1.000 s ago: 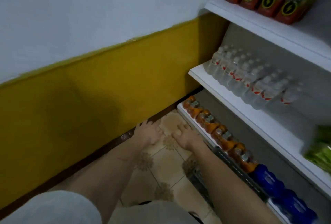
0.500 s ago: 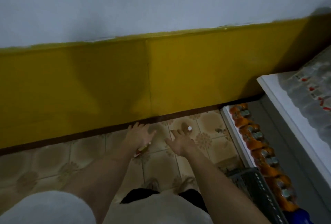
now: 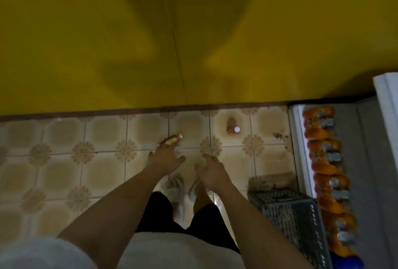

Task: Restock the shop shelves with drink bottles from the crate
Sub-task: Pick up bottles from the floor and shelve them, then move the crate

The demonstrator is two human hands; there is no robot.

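Down near the patterned beige floor tiles (image 3: 103,131), both hands hang with nothing in their grip: the left hand (image 3: 164,159) has its fingers spread loose and wide, and the right hand (image 3: 210,168) has its fingers relaxed and slightly bent, the two hands close together but apart. Just beyond the left hand's fingertips lies a small orange drink bottle with a white cap (image 3: 171,139) on its side on the tiles; whether the fingers touch it cannot be told. Farther from the left hand, toward the wall and to the right, a second small brownish bottle with a white cap (image 3: 232,126) lies on the floor, blurred. To the right of the right hand stands a grey perforated plastic crate (image 3: 297,221) on the floor. Just beyond the crate, the white bottom shelf (image 3: 296,131) carries a row of orange drink bottles with silver caps (image 3: 325,161), and a blue bottle (image 3: 346,262) sits at the near end of that row. Behind the hands a yellow wall panel (image 3: 107,42) meets the floor at a dark skirting strip.
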